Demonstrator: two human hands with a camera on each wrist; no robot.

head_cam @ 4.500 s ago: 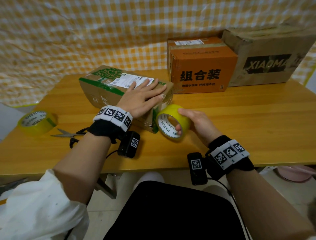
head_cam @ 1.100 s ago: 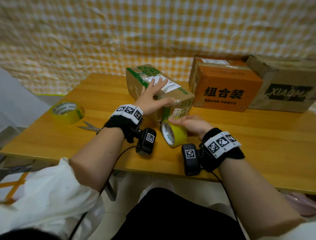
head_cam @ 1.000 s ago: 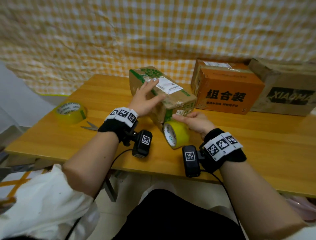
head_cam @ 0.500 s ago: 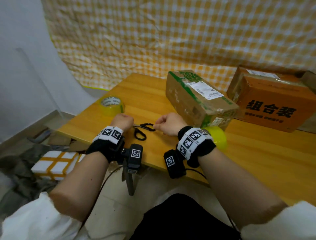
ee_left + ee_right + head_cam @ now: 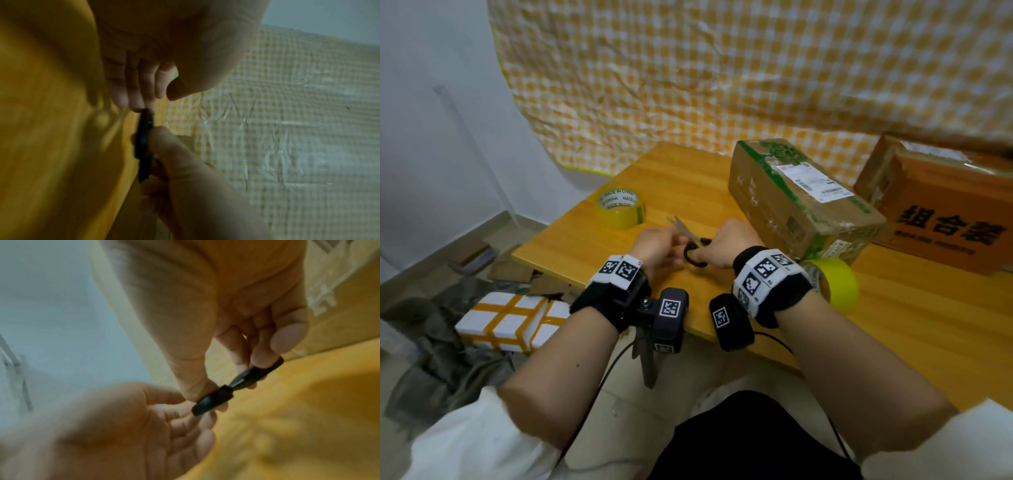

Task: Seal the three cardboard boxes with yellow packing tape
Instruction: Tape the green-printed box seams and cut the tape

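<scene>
Black-handled scissors [image 5: 681, 228] are just above the table's front left part. My right hand [image 5: 717, 245] grips their handle loops [image 5: 226, 392], thumb on one and fingers on the other. My left hand [image 5: 657, 245] is loosely extended, and its fingertips [image 5: 141, 104] touch the end of a handle [image 5: 144, 141]. A yellow tape roll [image 5: 835, 284] stands on edge behind my right wrist, against the near end of the green-printed cardboard box [image 5: 798, 202]. An orange box [image 5: 941, 219] stands to its right. The third box is out of view.
A second yellow tape roll [image 5: 619, 209] lies flat near the table's left edge [image 5: 541, 250]. On the floor to the left sit a white foam box taped in yellow [image 5: 510, 322] and some scrap cardboard. A checked cloth hangs behind the table.
Both hands have left the green-printed box and the tape roll and moved left to the scissors. My right hand has taken hold of the handles. The head view has swung left.
</scene>
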